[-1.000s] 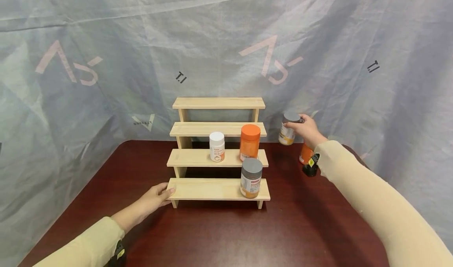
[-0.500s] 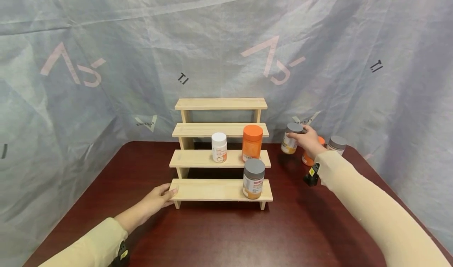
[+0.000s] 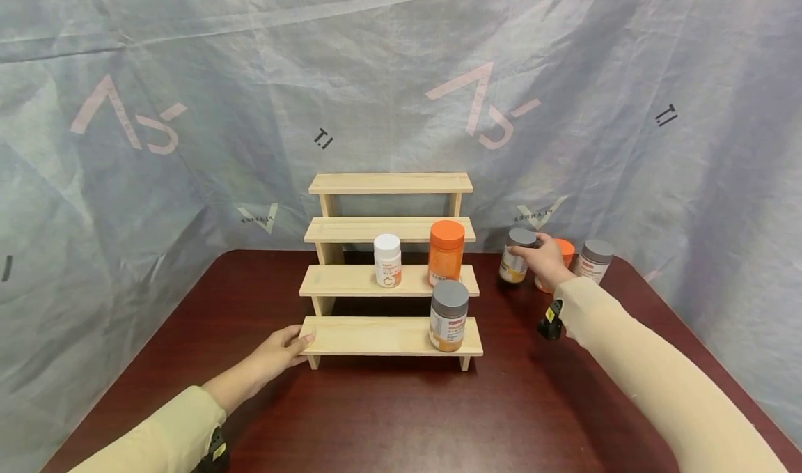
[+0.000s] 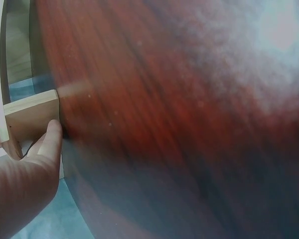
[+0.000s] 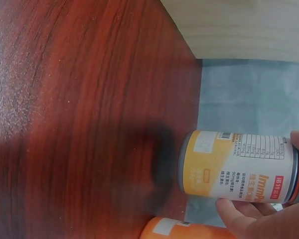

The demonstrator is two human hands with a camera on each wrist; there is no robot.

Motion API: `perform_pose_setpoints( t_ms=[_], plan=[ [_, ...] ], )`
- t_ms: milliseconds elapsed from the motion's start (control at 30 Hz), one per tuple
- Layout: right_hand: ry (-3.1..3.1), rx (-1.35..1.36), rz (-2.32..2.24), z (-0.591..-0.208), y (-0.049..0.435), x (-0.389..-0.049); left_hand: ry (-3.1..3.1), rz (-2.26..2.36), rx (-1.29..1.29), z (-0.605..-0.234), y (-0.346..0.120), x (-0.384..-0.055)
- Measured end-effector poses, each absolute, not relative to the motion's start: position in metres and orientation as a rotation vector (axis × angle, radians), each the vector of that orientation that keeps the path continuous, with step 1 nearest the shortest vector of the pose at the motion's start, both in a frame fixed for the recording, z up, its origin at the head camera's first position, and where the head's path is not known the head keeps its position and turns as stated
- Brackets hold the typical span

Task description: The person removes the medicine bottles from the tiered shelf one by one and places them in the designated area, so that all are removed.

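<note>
My right hand (image 3: 548, 259) holds a grey-lidded supplement jar (image 3: 513, 269) with a white and yellow label, upright right of the wooden shelf. In the right wrist view the base of this jar (image 5: 199, 164) is close over the table, beside its shadow. My left hand (image 3: 280, 353) grips the left end of the bottom step of the four-tier shelf (image 3: 370, 335); its thumb lies on top. On that step's right end stands another grey-lidded jar (image 3: 448, 323). One step up are a white bottle (image 3: 388, 264) and an orange bottle (image 3: 446, 256).
Just behind my right hand stands an orange bottle (image 3: 566, 250), partly hidden. Farther right is a third grey-lidded jar (image 3: 594, 260). All stand on a dark red-brown table (image 3: 401, 417). A grey cloth (image 3: 388, 76) hangs close behind the shelf.
My right hand has lowered the grey-lidded jar toward the table beside the shelf. The orange bottle and jar at the far right show more now. My left hand stays on the shelf.
</note>
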State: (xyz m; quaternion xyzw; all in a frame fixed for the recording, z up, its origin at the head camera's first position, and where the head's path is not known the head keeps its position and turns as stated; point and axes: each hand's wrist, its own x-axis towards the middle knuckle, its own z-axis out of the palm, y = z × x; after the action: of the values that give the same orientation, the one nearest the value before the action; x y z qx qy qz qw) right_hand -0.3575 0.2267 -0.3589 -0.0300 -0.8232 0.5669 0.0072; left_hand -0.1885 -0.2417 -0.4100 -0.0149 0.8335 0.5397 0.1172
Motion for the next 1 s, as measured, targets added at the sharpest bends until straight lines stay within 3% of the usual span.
perform_pose_setpoints(
  t_ms=[1000],
  plan=[
    [-2.716, -0.152, 1.798, -0.372, 0.232, -0.365, 2.438, 1.572, -0.034, -0.409, -0.242, -0.188]
  ],
)
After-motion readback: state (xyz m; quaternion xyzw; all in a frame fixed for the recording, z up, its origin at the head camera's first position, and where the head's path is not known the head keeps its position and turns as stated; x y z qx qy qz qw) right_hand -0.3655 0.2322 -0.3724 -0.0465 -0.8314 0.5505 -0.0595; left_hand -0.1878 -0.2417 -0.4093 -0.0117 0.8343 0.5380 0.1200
